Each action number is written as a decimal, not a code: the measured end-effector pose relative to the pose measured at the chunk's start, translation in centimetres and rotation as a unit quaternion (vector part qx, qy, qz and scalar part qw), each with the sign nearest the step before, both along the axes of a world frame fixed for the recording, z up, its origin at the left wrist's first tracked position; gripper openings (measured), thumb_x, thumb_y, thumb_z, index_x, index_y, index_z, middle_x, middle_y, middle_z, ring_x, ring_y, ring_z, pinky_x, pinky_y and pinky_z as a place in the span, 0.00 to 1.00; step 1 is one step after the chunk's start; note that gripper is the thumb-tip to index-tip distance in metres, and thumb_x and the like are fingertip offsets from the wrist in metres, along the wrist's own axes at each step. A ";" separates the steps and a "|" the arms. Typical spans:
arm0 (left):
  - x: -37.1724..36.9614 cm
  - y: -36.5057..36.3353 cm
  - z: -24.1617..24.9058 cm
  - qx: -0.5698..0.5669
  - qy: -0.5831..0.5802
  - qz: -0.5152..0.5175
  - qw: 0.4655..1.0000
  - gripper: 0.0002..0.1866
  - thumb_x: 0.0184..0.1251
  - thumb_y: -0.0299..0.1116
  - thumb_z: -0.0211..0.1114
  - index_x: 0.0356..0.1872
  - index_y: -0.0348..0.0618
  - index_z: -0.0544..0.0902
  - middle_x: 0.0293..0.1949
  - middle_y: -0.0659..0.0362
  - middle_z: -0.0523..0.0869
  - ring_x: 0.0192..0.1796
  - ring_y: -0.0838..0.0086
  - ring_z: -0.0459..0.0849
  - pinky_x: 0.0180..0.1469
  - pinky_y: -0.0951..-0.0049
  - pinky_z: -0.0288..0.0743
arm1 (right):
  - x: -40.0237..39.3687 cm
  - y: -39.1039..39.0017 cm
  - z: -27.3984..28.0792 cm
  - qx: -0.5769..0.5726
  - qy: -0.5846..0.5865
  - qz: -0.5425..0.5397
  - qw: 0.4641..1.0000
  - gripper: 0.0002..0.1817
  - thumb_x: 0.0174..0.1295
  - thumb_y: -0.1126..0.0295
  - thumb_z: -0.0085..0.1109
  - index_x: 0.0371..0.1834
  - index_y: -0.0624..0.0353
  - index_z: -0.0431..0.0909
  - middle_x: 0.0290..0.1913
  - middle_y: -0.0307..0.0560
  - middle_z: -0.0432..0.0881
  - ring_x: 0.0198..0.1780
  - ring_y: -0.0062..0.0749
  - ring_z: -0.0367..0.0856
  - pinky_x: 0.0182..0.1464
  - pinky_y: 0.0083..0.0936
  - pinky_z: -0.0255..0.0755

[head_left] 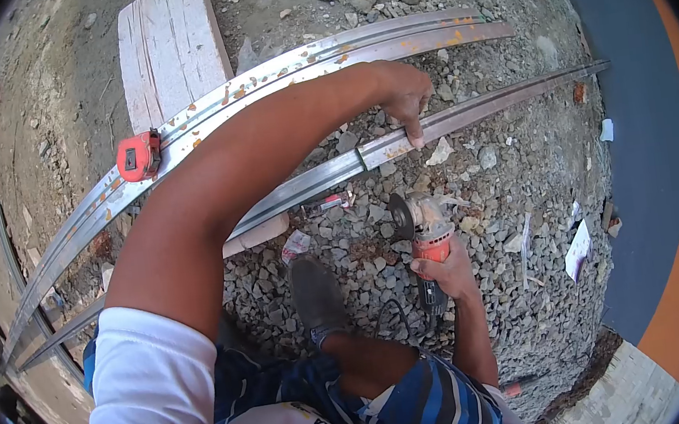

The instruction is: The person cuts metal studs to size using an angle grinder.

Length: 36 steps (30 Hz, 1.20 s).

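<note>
My right hand (449, 268) is wrapped around the red and black body of an angle grinder (433, 235). Its dark disc (401, 215) points up and left, apart from the metal. My left arm reaches across to a long, thin metal channel (479, 110), which my left hand (408, 97) grips from above, thumb or finger over the near edge. A dark line crosses this channel (361, 159) just left of that hand. Beyond it lies a wider, rust-spotted pair of metal channels (281, 66), with a red tape measure (139, 156) resting on them.
A whitish wooden board (170, 51) lies under the far channels. Loose gravel (354, 269) covers the ground around my shoe (316, 294). A grey and orange wall (636, 94) stands on the right. The grinder's cord (392, 306) runs near my leg.
</note>
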State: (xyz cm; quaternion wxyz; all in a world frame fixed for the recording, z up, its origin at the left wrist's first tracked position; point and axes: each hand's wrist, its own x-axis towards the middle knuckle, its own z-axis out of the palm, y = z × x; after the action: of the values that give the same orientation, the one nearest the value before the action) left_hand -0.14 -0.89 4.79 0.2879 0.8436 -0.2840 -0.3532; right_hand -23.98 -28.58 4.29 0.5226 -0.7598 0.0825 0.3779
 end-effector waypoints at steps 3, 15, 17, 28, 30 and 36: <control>0.8 -1.4 1.1 0.050 -0.024 -0.058 0.997 0.40 0.46 0.55 0.85 0.55 0.35 0.87 0.47 0.46 0.92 0.52 0.53 0.90 0.55 0.58 0.80 | 0.0 3.1 2.2 -0.020 -0.037 -0.008 0.999 0.34 0.49 0.65 0.80 0.58 0.64 0.76 0.45 0.41 0.85 0.44 0.25 0.82 0.51 0.27 0.78; 0.7 -4.7 3.7 0.142 -0.094 -0.132 0.977 0.33 0.45 0.45 0.89 0.54 0.42 0.90 0.51 0.53 0.92 0.56 0.56 0.89 0.56 0.57 0.83 | -0.1 12.2 7.1 -0.289 -0.078 0.043 0.953 0.43 0.52 0.50 0.78 0.64 0.65 0.69 0.50 0.64 0.84 0.52 0.65 0.85 0.55 0.51 0.77; 0.5 -4.2 4.0 0.119 -0.090 -0.106 0.983 0.33 0.44 0.43 0.89 0.54 0.42 0.90 0.52 0.53 0.92 0.56 0.56 0.89 0.57 0.57 0.83 | -0.4 12.5 6.8 -0.279 -0.101 0.045 0.954 0.44 0.53 0.50 0.77 0.67 0.64 0.67 0.53 0.64 0.82 0.54 0.65 0.83 0.56 0.52 0.76; 0.9 -4.0 3.9 0.098 -0.090 -0.125 0.983 0.30 0.44 0.47 0.87 0.38 0.30 0.87 0.40 0.39 0.90 0.49 0.45 0.89 0.54 0.54 0.81 | -0.9 14.9 7.3 -0.292 -0.177 0.075 0.937 0.43 0.54 0.55 0.77 0.68 0.61 0.66 0.58 0.62 0.77 0.58 0.60 0.81 0.59 0.50 0.77; 1.0 -3.9 3.3 0.106 -0.091 -0.129 0.982 0.30 0.43 0.47 0.87 0.37 0.29 0.87 0.39 0.40 0.89 0.48 0.45 0.89 0.54 0.54 0.81 | -1.3 15.2 6.7 -0.294 -0.209 0.081 0.929 0.42 0.56 0.57 0.75 0.69 0.63 0.64 0.57 0.61 0.78 0.57 0.58 0.82 0.58 0.49 0.79; 1.2 -4.7 3.7 0.164 -0.063 -0.126 0.976 0.29 0.47 0.46 0.87 0.39 0.29 0.88 0.42 0.41 0.91 0.52 0.48 0.90 0.56 0.57 0.83 | -0.1 14.8 6.9 -0.279 -0.150 0.109 0.942 0.41 0.57 0.60 0.74 0.69 0.65 0.64 0.56 0.61 0.78 0.57 0.57 0.83 0.54 0.45 0.81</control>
State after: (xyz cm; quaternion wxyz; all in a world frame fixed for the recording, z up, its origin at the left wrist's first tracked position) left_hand 1.10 -5.61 8.53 0.0801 0.8574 -0.3436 -0.3748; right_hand -24.04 -13.81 11.17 0.2519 -0.9272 0.0222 0.2762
